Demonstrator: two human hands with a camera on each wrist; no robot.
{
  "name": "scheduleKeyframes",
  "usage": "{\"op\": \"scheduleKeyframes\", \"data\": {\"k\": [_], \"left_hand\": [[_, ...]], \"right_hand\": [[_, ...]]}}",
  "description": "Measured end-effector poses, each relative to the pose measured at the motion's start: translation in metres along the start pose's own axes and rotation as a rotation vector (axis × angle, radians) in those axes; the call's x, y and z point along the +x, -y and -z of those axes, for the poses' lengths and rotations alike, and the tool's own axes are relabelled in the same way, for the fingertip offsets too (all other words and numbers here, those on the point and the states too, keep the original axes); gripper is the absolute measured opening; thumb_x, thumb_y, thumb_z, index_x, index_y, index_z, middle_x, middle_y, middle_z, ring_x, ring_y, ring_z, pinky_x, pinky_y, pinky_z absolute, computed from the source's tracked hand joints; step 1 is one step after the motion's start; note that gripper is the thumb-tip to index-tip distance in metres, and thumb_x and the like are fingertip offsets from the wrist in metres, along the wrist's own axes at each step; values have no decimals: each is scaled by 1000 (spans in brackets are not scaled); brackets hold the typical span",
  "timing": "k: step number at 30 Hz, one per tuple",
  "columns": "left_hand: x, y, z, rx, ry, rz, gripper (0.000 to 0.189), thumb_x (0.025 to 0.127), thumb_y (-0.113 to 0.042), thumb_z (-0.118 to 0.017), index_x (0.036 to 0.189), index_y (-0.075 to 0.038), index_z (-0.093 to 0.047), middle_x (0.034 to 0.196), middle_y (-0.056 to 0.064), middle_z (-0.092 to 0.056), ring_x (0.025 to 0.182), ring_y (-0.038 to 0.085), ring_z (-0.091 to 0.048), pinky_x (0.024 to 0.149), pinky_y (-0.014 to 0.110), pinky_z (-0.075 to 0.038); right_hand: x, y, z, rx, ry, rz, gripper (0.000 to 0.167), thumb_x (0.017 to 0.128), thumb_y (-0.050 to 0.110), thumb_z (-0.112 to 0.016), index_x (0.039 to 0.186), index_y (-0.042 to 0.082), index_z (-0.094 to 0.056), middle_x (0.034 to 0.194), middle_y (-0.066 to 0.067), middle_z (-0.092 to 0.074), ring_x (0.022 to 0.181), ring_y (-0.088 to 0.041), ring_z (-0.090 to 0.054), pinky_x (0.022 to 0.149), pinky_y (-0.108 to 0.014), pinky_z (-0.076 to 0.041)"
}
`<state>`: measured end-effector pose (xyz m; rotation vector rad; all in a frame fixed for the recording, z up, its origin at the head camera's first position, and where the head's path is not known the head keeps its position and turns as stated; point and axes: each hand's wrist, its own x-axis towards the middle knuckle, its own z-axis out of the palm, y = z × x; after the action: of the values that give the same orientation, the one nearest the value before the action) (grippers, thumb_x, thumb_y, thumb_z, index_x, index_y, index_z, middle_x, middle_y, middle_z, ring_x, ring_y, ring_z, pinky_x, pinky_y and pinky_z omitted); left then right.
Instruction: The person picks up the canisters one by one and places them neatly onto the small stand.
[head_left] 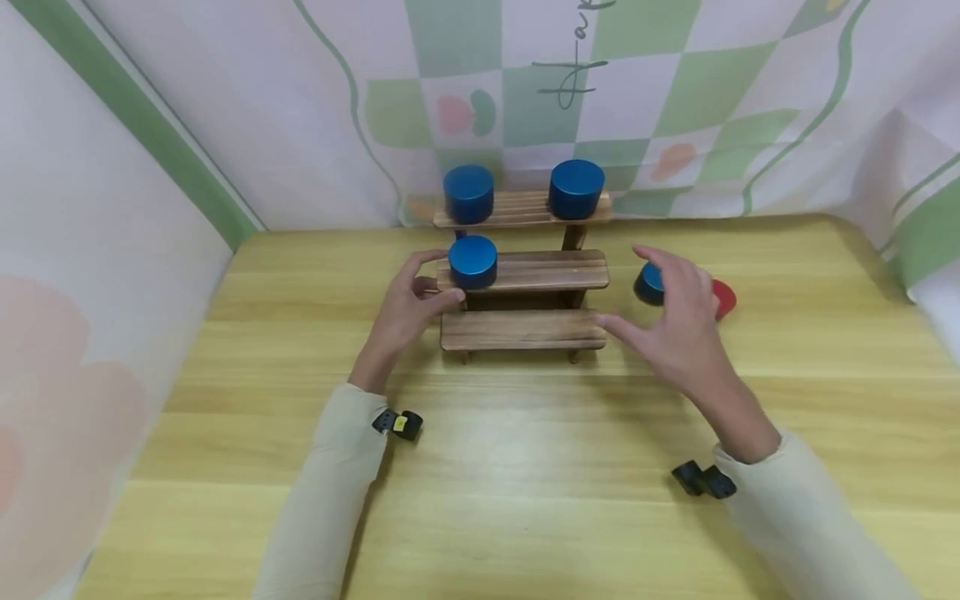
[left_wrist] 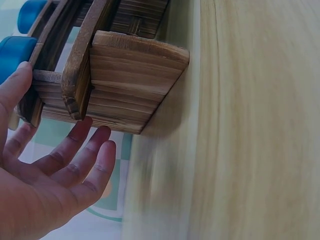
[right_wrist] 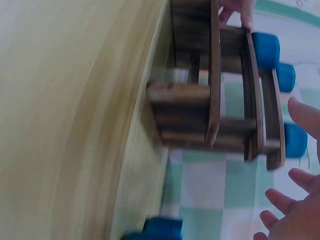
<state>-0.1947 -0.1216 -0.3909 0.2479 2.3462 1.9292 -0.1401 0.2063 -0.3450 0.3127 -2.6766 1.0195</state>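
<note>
Filling the wooden rack is maybe happening, left hand and right hand are showing loose, ungripping fingers, and the blue tin right of middle is probably needing grabbing.

The left arm and the right arm both reach forward, well apart. The left grip is spread wide — thumb to one side, fingers a little bent. The right grip is spread too — its thumb points inward, away from its pointer finger.
</note>
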Motion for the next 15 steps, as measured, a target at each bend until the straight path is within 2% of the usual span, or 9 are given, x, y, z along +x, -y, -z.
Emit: {"op": "scheduleKeyframes", "data": {"k": [3, 5, 7, 10, 15], "left_hand": [[0, -1, -1, -3, 7, 1, 57, 94, -15, -73, 145, -19, -47, 110, 15, -66, 101, 26, -64, 83, 42, -55], [1, -1, -1, -7, 9, 4, 57, 94, -15, -73, 145, -19, -47, 110, 15, -66, 101, 26, -64, 83, 44, -55], [1, -1, -1, -7, 7, 6, 57, 94, -14, -73, 145, -19, -47, 109, 16, -66, 100, 27, -64, 83, 44, -54], [1, -2, 0, -5, 6, 6, 57, 93, -14, -74, 144, -18, -48, 109, 16, -66, 99, 27, -64, 82, 45, -54], [1, -3, 1, 2, 13, 5, 57, 94, -16, -74, 144, -19, -48, 109, 16, -66, 99, 27, -64, 82, 46, -54]], "right_hand": [[-5, -14, 10, -17, -30, 5, 87, 76, 23, -88, 147, 2, -43, 128, -23, -52, 115, -42, -44, 106, -62, -17], [-10, -24, 15, -12, -36, -5, 86, 77, 22, -88, 147, 0, -43, 126, -25, -51, 113, -43, -45, 109, -60, -16], [-16, -32, 20, -5, -32, -34, 87, 78, 22, -87, 148, 0, -41, 128, -27, -50, 115, -43, -44, 111, -60, -15], [-26, -43, 25, 1, -21, -81, 87, 81, 22, -85, 150, 0, -37, 148, -27, -38, 137, -47, -27, 112, -65, -11], [-35, -52, 29, -27, -32, -108, 89, 81, 20, -86, 150, -3, -35, 147, -29, -38, 135, -49, -28, 109, -67, -14]]}}
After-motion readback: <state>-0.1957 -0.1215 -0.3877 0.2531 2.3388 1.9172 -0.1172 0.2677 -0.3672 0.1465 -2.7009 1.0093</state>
